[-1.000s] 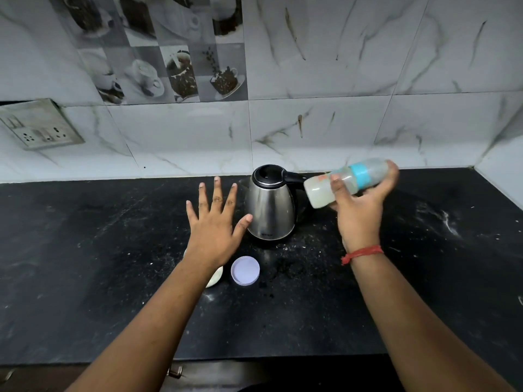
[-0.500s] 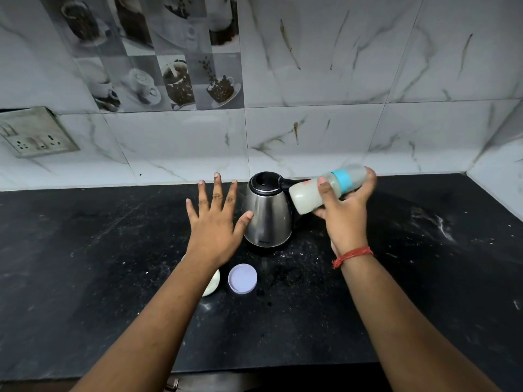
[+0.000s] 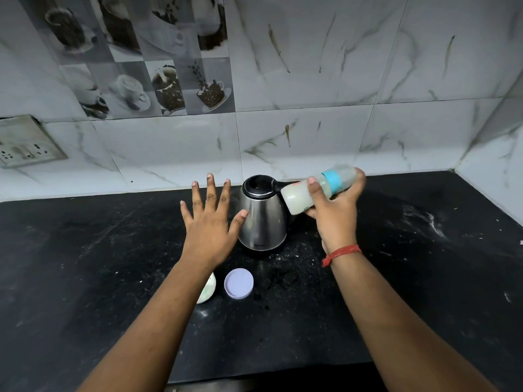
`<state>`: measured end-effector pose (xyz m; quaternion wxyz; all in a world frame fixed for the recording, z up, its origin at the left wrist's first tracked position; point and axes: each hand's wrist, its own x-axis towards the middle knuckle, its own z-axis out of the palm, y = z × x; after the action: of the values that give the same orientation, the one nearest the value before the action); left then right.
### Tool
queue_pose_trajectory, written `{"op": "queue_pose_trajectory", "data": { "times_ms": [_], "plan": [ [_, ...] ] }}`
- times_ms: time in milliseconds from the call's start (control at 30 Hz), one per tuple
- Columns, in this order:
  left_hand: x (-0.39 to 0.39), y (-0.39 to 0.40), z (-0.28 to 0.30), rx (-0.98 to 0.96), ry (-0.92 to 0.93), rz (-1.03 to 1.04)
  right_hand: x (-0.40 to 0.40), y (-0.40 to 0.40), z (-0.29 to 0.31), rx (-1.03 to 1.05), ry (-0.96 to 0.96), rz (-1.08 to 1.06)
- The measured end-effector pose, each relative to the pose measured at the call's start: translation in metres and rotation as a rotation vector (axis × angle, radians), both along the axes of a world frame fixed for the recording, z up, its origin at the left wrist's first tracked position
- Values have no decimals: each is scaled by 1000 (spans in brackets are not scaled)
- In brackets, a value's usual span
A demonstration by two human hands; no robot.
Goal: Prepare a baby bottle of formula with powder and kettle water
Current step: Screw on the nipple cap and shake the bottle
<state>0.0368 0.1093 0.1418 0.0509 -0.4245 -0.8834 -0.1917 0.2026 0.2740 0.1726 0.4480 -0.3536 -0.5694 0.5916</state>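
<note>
My right hand [image 3: 336,213] grips a baby bottle [image 3: 300,196] with a blue collar and clear cap, held almost sideways above the counter, its base pointing left toward the kettle. Milky white liquid fills it. A steel kettle [image 3: 263,222] with a black rim stands on the black counter [image 3: 85,264], just left of the bottle. My left hand [image 3: 209,222] hovers flat with fingers spread, thumb close to the kettle's side. Under my left forearm lies a white powder container [image 3: 208,290], mostly hidden, with a pale lilac lid [image 3: 238,283] beside it.
White powder specks and smears dot the counter around the kettle and at the right [image 3: 424,222]. A marble-tiled wall runs behind and turns a corner at the right. A switch and socket plate [image 3: 25,145] sits on the wall at the left.
The bottle in my right hand has shifted slightly back and forth beside the kettle, staying tilted. My left hand stays spread in the same spot. The camera view has shifted a little.
</note>
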Motion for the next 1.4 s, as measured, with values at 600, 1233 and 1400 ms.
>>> {"op": "queue_pose_trajectory", "data": {
  "times_ms": [600, 1233, 1400],
  "plan": [
    [-3, 4, -1, 11, 6, -19, -11, 7, -1, 17, -175, 220],
    [-6, 11, 7, 22, -6, -32, -17, 12, 4, -2, -114, 123],
    [-6, 10, 8, 31, 2, -46, -21, 12, -2, 34, -216, 259]
  ]
}}
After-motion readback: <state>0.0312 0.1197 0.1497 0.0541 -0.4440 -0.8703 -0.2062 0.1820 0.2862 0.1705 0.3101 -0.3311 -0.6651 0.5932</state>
